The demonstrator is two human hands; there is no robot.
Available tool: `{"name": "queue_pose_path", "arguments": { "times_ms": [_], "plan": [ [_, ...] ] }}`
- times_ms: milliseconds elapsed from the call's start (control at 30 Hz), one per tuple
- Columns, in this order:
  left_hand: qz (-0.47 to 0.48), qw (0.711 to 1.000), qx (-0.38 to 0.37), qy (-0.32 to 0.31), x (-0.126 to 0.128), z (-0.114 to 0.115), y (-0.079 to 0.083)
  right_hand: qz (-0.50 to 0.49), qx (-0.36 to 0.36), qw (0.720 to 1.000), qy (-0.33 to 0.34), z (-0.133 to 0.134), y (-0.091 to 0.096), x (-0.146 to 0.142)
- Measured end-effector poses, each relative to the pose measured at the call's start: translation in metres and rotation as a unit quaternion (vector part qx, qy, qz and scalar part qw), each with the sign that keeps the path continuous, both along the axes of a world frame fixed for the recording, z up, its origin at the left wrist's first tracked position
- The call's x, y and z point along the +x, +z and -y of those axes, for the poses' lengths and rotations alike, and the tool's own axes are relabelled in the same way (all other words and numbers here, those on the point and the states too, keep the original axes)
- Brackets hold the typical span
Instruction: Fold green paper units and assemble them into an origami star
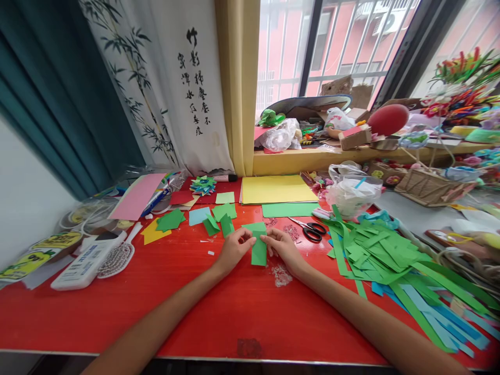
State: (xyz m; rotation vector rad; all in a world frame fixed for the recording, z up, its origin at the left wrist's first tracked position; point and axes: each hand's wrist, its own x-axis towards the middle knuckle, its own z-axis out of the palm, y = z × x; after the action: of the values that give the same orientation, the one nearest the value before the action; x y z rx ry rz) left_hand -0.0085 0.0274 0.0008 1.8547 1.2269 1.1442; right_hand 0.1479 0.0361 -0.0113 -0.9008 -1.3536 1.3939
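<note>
Between both hands, a little above the red table (187,312), is a green piece of paper (259,255) with a fold line across it. My left hand (237,249) pinches its left edge between thumb and fingers. On the right edge, my right hand (284,250) grips the same paper with thumb and fingertips. Just beyond my left hand lie folded green papers (211,225), a green square (224,211) and a light blue square (199,215). Black-handled scissors (313,232) rest to the right of my right hand.
A heap of green paper strips (383,255) covers the right side, with blue strips (445,312) below. A yellow paper stack (277,189) lies at the back. On the left are a hairbrush (117,258), a white box (84,263) and a pink sheet (138,197).
</note>
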Motion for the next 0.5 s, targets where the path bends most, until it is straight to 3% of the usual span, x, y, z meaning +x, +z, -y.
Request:
{"name": "queue_pose_path", "arguments": {
  "times_ms": [333, 500],
  "plan": [
    [0.046, 0.998, -0.024, -0.019, -0.0011, 0.0, 0.0007, 0.035, -0.022, 0.998, 0.052, 0.0012, 0.0002, -0.0017],
    [0.036, 0.999, -0.027, -0.015, -0.0018, -0.001, -0.0003, 0.039, -0.013, 0.998, 0.046, 0.0019, 0.001, -0.0008]
  ]
}}
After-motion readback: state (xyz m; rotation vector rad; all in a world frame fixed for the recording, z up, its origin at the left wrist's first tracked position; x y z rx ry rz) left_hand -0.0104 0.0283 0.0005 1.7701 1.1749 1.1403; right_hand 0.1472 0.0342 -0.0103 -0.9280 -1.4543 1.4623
